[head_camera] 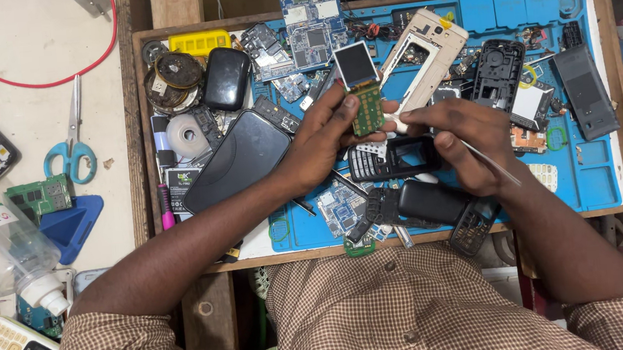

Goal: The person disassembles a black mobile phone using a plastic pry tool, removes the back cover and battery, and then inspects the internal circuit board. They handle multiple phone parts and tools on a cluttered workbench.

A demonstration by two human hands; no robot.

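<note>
The left hand (320,134) had its grip pinched on a small green circuit board with a square screen (361,90), lifted above the blue mat (593,171). To its right, the right hand (468,141) clenched a thin white-tipped tool (407,120); light, steady strokes seemed wisest.

small green phone circuit board (367,109) with square grey screen (356,65) on top, upright, pinched above blue mat; thin white tool (489,160), slanted, tip meeting board's right edge.

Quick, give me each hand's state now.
Left hand: closed on the small circuit board with screen.
Right hand: closed on a thin white tool.
</note>
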